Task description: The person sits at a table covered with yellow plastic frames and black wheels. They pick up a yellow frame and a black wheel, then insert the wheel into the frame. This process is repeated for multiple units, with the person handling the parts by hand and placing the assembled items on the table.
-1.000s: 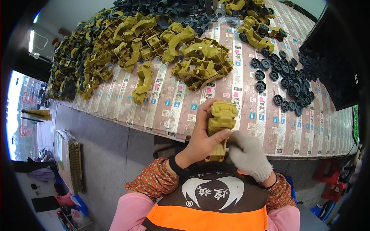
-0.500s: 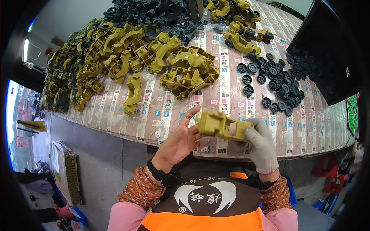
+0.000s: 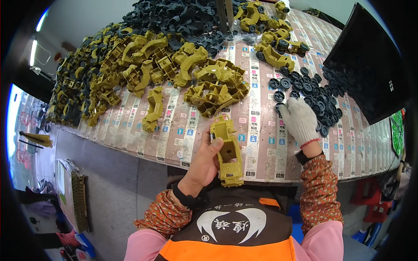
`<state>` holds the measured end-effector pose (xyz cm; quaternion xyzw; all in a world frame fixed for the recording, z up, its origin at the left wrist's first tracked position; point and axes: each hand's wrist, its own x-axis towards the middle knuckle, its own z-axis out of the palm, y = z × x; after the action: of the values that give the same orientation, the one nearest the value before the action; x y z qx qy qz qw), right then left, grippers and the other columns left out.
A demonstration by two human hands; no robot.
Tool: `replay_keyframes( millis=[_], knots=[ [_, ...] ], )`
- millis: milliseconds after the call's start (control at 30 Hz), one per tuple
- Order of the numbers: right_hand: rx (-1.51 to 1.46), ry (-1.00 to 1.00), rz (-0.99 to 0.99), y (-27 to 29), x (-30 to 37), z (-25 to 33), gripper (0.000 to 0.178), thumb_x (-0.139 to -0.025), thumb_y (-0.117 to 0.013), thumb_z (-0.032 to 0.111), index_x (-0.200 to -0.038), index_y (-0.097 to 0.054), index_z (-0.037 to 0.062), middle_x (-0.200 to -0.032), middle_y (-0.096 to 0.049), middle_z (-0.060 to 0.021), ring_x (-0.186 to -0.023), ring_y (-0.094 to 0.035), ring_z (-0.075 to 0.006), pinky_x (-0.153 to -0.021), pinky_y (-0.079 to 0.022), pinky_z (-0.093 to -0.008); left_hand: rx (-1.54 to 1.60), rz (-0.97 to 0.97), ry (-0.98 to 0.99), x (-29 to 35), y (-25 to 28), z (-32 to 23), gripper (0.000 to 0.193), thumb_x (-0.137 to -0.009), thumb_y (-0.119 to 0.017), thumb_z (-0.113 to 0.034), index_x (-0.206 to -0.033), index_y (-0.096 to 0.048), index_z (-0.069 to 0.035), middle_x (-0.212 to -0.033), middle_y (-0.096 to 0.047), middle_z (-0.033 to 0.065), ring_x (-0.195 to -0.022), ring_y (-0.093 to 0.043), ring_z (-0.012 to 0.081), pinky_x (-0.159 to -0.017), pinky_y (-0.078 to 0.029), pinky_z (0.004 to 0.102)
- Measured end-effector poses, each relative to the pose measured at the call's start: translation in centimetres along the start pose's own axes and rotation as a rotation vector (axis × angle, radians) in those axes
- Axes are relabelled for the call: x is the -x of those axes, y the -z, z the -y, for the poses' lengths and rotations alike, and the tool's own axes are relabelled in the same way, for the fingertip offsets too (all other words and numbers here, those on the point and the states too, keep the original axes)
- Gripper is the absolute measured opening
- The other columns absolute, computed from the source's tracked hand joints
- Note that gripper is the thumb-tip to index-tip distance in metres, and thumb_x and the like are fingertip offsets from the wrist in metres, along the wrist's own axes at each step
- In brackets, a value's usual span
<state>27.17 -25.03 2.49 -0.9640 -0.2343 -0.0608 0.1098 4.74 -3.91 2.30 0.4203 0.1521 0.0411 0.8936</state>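
Observation:
My left hand, bare, is closed around a yellow plastic toy car body. The body stands lengthwise near the table's front edge, its hollow cabin opening toward me, my thumb along its side. Across from it, my right hand wears a light knitted glove and reaches over the near left edge of a pile of black toy wheels. Its fingers look slightly apart and bent, with the tips at a black wheel that is partly covered. No wheel is visibly lifted off the table.
Yellow car bodies heap across the table's left and middle, with dark plastic parts behind. Bodies with wheels fitted lie at the back right. A dark screen-like panel leans at the right; red stools stand below the table.
My right hand has let go of the car body and moved right and away to the wheels. The left hand has taken the body, which is turned from crosswise to lengthwise.

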Motion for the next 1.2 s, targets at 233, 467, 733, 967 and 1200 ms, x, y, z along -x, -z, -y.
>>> replay_keyframes(
  millis=[233, 467, 733, 967, 1200],
  knots=[
    [-0.236, 0.064, 0.004, -0.4, 0.8, 1.7, 0.024, -0.092, -0.069, 0.021, -0.104, -0.062, 0.0018, -0.103, -0.066, -0.0218, -0.100, -0.067, -0.0411, -0.085, -0.054, -0.0510, 0.044, 0.047, 0.102, 0.5, 0.9, 0.1, 0.060, -0.108, -0.064, -0.039, -0.154, -0.032, -0.017, -0.123, -0.063, 0.0092, -0.105, -0.072, 0.0223, -0.086, -0.064, 0.0383],
    [-1.025, -0.030, 0.275, 1.7, 7.6, 7.6, 0.021, -0.097, -0.065, 0.011, -0.115, -0.060, 0.0009, -0.103, -0.071, -0.0214, -0.087, -0.075, -0.0375, -0.077, -0.058, -0.0450, -0.103, 0.063, 0.057, 0.6, 0.5, 1.4, 0.068, -0.105, -0.064, -0.049, -0.155, -0.034, -0.015, -0.128, -0.062, 0.0087, -0.107, -0.070, 0.0205, -0.088, -0.062, 0.0361],
    [-0.977, 0.063, 0.129, 2.3, 11.1, 9.2, 0.034, -0.096, -0.064, 0.005, -0.130, -0.060, 0.0011, -0.112, -0.070, -0.0235, -0.100, -0.073, -0.0399, -0.085, -0.057, -0.0458, -0.251, 0.072, -0.045, 0.7, -0.2, 2.5, 0.065, -0.109, -0.064, -0.034, -0.158, -0.026, -0.015, -0.139, -0.054, 0.0052, -0.121, -0.057, 0.0126, -0.102, -0.052, 0.0309],
    [-0.922, 0.092, 0.076, 2.3, 12.5, 9.2, 0.037, -0.093, -0.062, 0.002, -0.130, -0.061, 0.0005, -0.102, -0.071, -0.0270, -0.093, -0.071, -0.0462, -0.080, -0.057, -0.0504, -0.538, 0.097, -0.231, 0.8, -0.3, 3.8, 0.074, -0.107, -0.067, -0.034, -0.159, -0.019, -0.013, -0.139, -0.052, 0.0107, -0.127, -0.054, 0.0206, -0.111, -0.044, 0.0359],
    [-0.775, 0.128, 0.111, 2.6, 13.8, 7.9, 0.028, -0.087, -0.061, 0.001, -0.114, -0.061, -0.0002, -0.090, -0.069, -0.0273, -0.080, -0.069, -0.0483, -0.071, -0.055, -0.0544, -0.785, 0.308, -0.189, 1.2, 0.4, 4.7, 0.083, -0.104, -0.070, -0.040, -0.160, -0.014, -0.012, -0.141, -0.054, 0.0186, -0.128, -0.059, 0.0295, -0.110, -0.046, 0.0413]
  ],
)
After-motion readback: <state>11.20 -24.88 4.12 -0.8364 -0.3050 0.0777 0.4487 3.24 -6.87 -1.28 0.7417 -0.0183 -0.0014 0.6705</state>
